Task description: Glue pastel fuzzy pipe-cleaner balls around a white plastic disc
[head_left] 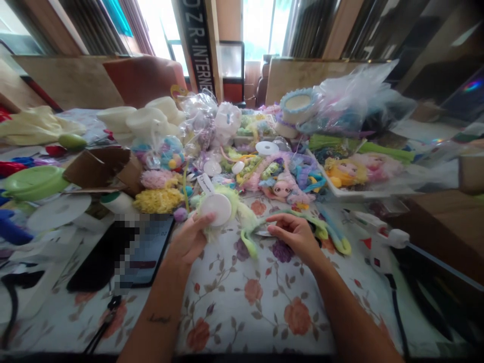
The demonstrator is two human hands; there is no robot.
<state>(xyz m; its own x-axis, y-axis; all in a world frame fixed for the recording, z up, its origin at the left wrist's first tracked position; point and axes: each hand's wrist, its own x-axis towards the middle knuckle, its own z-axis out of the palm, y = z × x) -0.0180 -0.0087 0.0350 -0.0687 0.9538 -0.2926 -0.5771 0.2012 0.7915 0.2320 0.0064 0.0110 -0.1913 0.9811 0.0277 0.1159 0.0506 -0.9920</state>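
Note:
My left hand is closed, its thumb pressed on a flat white disc. Pale green fluffy yarn hair surrounds the disc, and a soft green limb-like piece hangs from it to the right. Behind the disc a small white tag with handwriting sticks up. To the right, my right hand has thumb and fingertips nearly together, just over the cloth. A thin pale item lies at those fingertips, too small to name. Close behind that hand, a green and blue soft strip lies on the cloth.
A doll with pink braids lies behind my hands. Right of it stands a white tray with doll heads. A glue gun with a cable is at the right. Phones, yellow yarn and a cardboard box are left.

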